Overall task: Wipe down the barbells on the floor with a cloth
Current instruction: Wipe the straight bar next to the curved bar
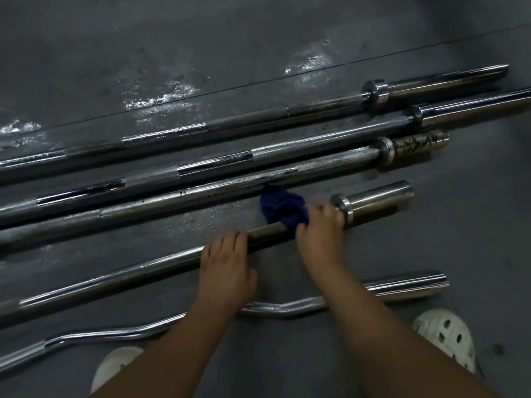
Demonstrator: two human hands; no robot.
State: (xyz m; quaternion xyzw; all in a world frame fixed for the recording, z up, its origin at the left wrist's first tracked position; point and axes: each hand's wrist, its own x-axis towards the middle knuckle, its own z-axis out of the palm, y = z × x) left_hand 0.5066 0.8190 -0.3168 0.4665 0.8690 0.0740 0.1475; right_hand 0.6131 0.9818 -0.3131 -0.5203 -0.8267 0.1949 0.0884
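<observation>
Several steel barbells lie side by side on the dark floor. My right hand [320, 234] grips a dark blue cloth [283, 208] wrapped on the shaft of the fourth barbell [143, 271], just left of its collar [342, 206]. My left hand [225, 261] rests over the same shaft a little further left, fingers curled over it. A rusty-sleeved barbell [201, 191] lies right behind the cloth. A curved curl bar [281, 308] lies closest to me, partly hidden by my forearms.
Two longer barbells [287, 113] lie further back, running off both sides of the view. Wet, shiny patches [161, 99] mark the floor behind them. My white perforated shoes [445, 337] stand just behind the curl bar, near the lower edge.
</observation>
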